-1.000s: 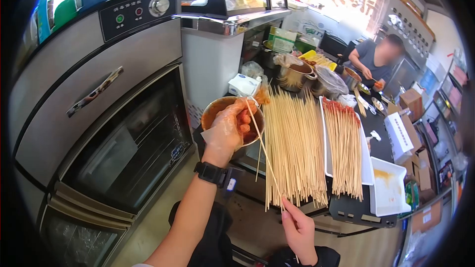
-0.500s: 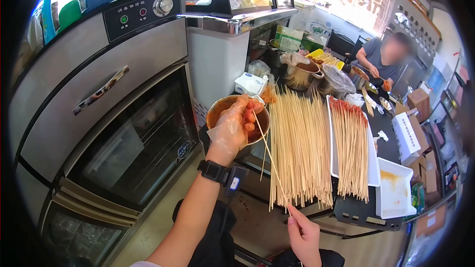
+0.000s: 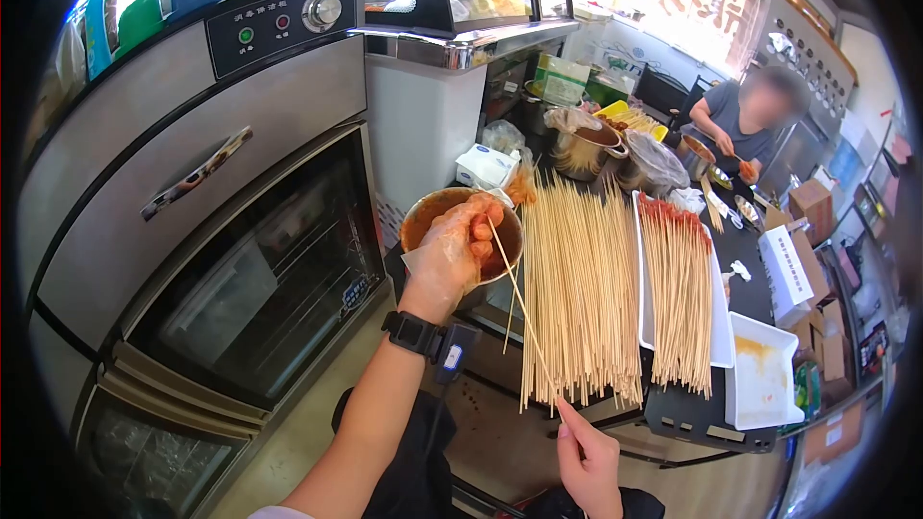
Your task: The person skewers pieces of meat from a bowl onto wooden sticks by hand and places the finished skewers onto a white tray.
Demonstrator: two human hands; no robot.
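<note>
My left hand (image 3: 444, 255), in a clear plastic glove smeared with red sauce, is closed around red, sauce-coated meat pieces (image 3: 481, 238) above a metal pot (image 3: 411, 227) of red sauce. A thin bamboo skewer (image 3: 523, 308) slants from those pieces down to my bare right hand (image 3: 588, 461), which pinches its lower end. Whether the tip has pierced a piece is hidden by the fingers. Just right of the pot lies a wide row of bare bamboo skewers (image 3: 582, 298). Beyond it, skewers with red-coated tips (image 3: 676, 298) rest on a white tray (image 3: 721, 327).
A stained white tray (image 3: 764, 399) sits at the table's right end. Tissue pack (image 3: 486, 167), lidded pots (image 3: 586, 149) and a plastic-covered bowl (image 3: 659, 156) stand behind. A person (image 3: 735, 120) works across the table. A steel cabinet (image 3: 279, 250) borders the left.
The fingers of my left hand have curled further over the red pieces, so less of them shows. My right hand and the skewer have barely moved.
</note>
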